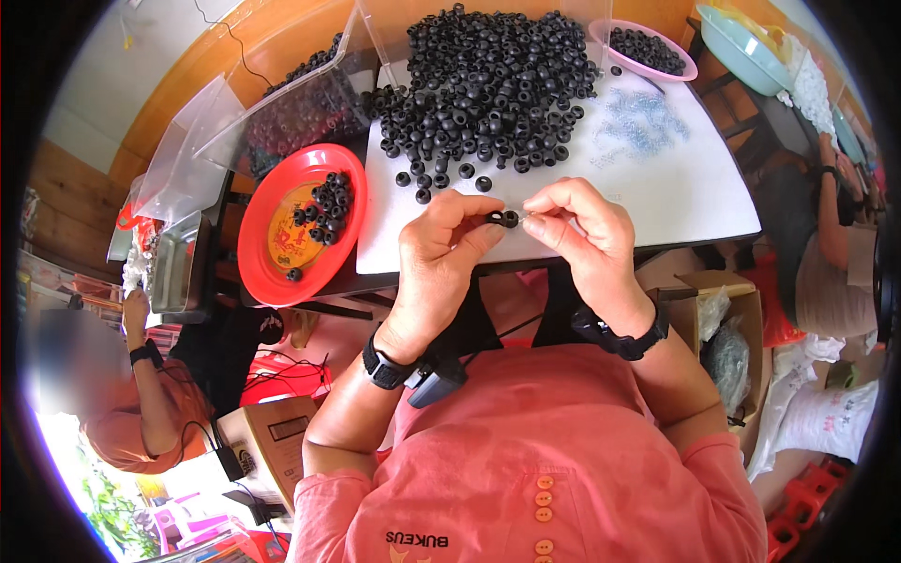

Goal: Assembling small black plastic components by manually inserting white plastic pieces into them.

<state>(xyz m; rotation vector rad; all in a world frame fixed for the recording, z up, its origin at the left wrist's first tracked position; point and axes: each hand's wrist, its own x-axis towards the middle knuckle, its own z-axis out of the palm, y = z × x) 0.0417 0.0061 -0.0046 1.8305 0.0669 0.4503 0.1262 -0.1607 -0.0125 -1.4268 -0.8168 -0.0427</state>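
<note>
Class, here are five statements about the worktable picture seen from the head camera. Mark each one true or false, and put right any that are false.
1. The left hand pinches a small black ring at its fingertips. True.
2. The red plate lies to the person's right of the white board. False: it lies to the left of the white board.
3. The big heap of black rings sits on the white board. True.
4. The pink bowl at the far right of the board is empty. False: it holds black rings.
5. The right hand rests flat on the board. False: it is raised, its fingertips meeting the left hand's at the ring.
</note>
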